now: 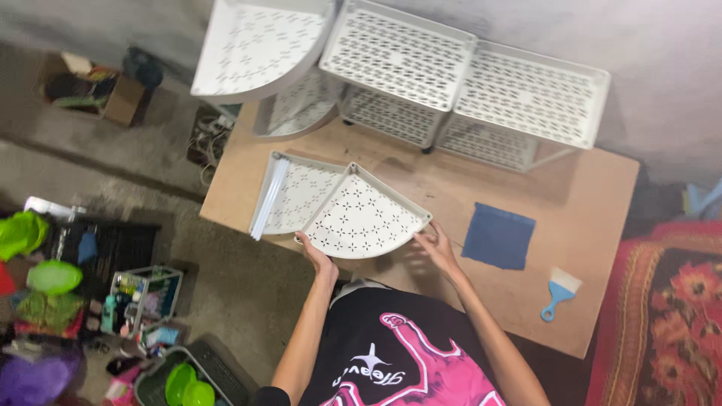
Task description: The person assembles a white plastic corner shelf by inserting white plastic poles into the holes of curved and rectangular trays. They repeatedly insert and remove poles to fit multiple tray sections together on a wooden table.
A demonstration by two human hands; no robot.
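Observation:
I hold a white quarter-round perforated shelf tray (361, 218) over the wooden table (594, 225), tilted toward me. My left hand (320, 259) grips its curved edge on the left. My right hand (436, 248) grips the edge on the right. A second white corner tray (293, 195) lies flat on the table just behind and left of the held one, partly covered by it.
Assembled white perforated racks stand at the table's back: a corner rack (259, 49) and two square racks (398, 53) (530, 94). A dark blue cloth (498, 237) and a small blue-handled brush (560, 289) lie to the right. Bins and clutter (143, 301) crowd the floor at left.

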